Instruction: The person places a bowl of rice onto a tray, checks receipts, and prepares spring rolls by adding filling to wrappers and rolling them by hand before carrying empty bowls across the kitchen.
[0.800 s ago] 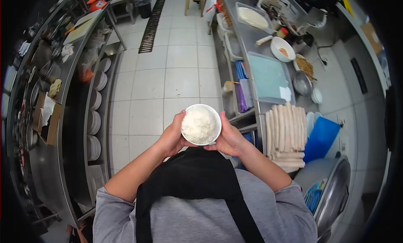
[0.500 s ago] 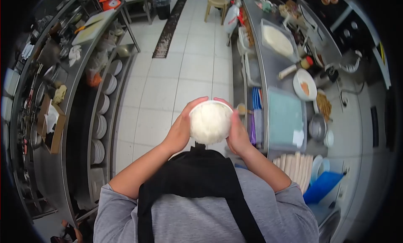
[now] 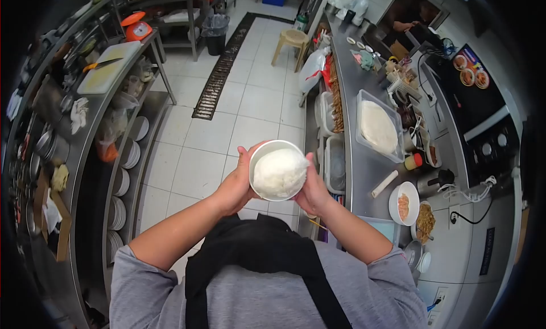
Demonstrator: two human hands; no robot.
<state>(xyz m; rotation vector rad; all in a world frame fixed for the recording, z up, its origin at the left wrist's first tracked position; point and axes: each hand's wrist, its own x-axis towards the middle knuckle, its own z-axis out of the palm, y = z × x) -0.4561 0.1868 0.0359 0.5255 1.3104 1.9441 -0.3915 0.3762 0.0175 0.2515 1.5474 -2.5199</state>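
Observation:
Between my two hands is a white bowl [image 3: 254, 187] with a rounded mound of white rice [image 3: 280, 173] in it. My left hand [image 3: 234, 184] wraps round the bowl's left side, its thumb near the rim. On the right side my right hand [image 3: 314, 188] grips the bowl, fingers partly hidden beneath it. The bowl is held in front of the black apron [image 3: 256, 243], above the tiled floor.
On the right counter [image 3: 364, 187] are a tub of dough [image 3: 378, 129], a white bowl with orange food [image 3: 404, 204] and a red-lidded jar [image 3: 413, 162]. The left counter holds a cutting board [image 3: 109, 70] with a knife. A stool [image 3: 293, 39] stands ahead.
The view has shifted forward along the aisle. The rice mound first turned toward the camera with both hands round the bowl; now the bowl's inner left wall shows beside the rice.

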